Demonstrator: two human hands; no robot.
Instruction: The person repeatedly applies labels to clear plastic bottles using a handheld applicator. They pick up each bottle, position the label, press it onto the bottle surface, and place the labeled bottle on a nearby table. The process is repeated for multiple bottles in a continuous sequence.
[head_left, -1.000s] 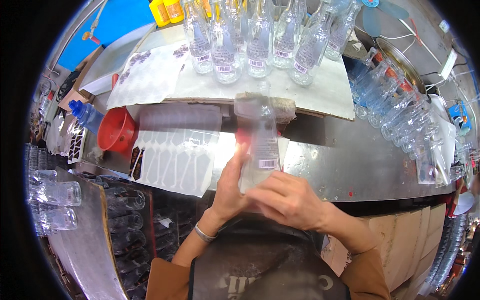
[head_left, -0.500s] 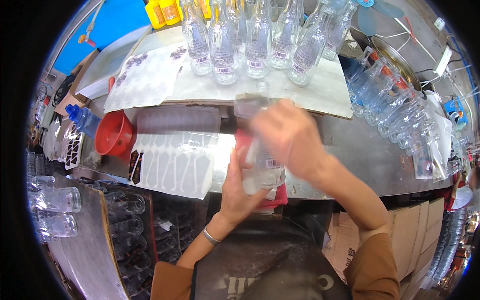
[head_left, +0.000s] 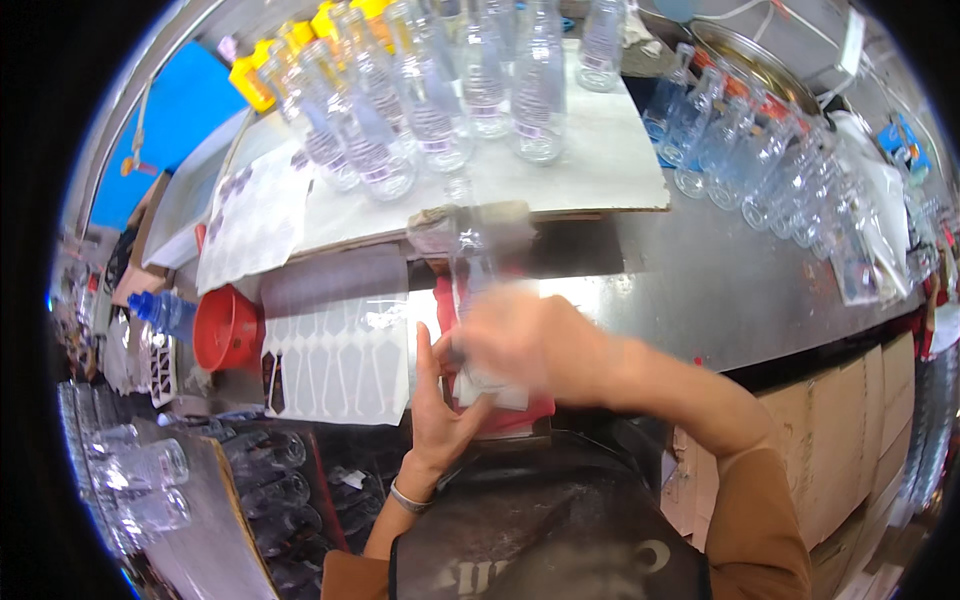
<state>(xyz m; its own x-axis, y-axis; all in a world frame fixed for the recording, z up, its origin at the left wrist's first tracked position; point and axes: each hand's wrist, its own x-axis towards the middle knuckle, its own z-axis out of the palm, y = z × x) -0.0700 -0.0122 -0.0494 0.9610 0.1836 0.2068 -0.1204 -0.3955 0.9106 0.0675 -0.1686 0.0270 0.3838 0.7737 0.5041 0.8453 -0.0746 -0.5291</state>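
Observation:
A clear glass bottle [head_left: 470, 255] lies in front of me, its neck pointing away and its lower part over a red cloth [head_left: 445, 300]. My left hand [head_left: 437, 415] grips the bottle near its base, thumb and fingers on its sides. Over the bottle's body is my right hand [head_left: 525, 340], smeared by motion; its fingers look bent, and what they hold, if anything, is not clear. Under the bottle's upper part sits a worn beige pad [head_left: 430, 232]. Left of my hands lies a sheet of clear, tie-shaped labels [head_left: 340, 375].
Several labelled glass bottles [head_left: 440, 130] stand on a white raised board [head_left: 610, 170]. More bottles [head_left: 760, 200] line the right side of the metal table [head_left: 690, 300]. A red bowl [head_left: 225, 330] and a blue-capped bottle [head_left: 165, 312] are at left. Cardboard boxes [head_left: 830, 430] stand below right.
My right hand has moved down the bottle toward me. The view has shifted, so the standing bottles now appear farther left. My left hand stays at the bottle's base.

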